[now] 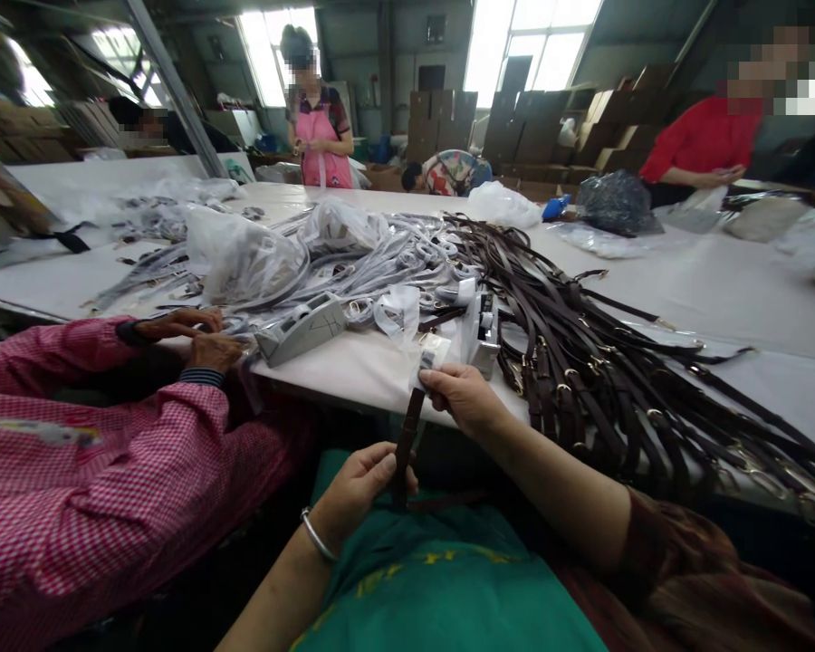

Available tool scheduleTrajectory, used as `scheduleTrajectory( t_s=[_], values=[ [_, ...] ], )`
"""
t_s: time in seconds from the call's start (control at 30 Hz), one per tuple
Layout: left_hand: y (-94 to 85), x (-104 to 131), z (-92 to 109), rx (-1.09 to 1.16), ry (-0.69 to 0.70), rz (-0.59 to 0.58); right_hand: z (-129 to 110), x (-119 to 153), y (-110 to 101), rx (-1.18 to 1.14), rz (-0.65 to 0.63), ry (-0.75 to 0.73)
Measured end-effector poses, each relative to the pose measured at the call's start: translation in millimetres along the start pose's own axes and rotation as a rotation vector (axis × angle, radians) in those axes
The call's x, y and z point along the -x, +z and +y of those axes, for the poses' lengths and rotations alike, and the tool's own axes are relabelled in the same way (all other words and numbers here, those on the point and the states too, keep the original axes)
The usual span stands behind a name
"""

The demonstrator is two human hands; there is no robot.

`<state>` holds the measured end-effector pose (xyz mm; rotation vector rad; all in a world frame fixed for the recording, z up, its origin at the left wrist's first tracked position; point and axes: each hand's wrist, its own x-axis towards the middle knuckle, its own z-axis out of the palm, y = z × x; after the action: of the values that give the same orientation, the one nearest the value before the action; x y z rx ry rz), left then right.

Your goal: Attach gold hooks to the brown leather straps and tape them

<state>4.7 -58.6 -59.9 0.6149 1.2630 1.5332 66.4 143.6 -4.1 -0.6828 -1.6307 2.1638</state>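
The left hand (359, 484) and the right hand (463, 397) both pinch one narrow dark brown leather strap (406, 448), held upright below the white table (720, 290) edge. It seems light, limp and probably smooth; gripping near both ends keeps it straight.
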Motion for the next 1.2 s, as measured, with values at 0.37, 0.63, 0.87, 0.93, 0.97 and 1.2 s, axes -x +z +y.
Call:
scheduleTrajectory(
  t_s=[0.37, 0.63, 0.87, 0.93, 0.97, 1.2],
  values=[
    [12.4, -3.6, -1.1, -0.223, 0.083, 0.399, 14.4, 9.7, 5.3, 0.417, 0.013, -0.085],
    [22.1, -10.7, 12.3, -0.328, 0.085, 0.438, 25.5, 18.5, 7.4, 0.492, -0.005, -0.069],
    [29.9, -2.7, 20.4, -0.477, 0.123, 0.461, 33.2, 19.2, 9.2, 0.253, 0.006, -0.023],
    [32.2, 0.4, 20.3, -0.576, 0.158, 0.475, 35.5, 19.7, 12.3, 0.154, 0.026, -0.009],
    [33.0, 1.5, 19.3, -0.629, 0.18, 0.482, 36.6, 20.1, 14.3, 0.123, 0.033, -0.001],
    [31.7, 1.5, 6.1, -0.997, 0.419, 0.493, 44.8, 20.5, 26.1, -0.01, 0.109, 0.016]
  ],
)
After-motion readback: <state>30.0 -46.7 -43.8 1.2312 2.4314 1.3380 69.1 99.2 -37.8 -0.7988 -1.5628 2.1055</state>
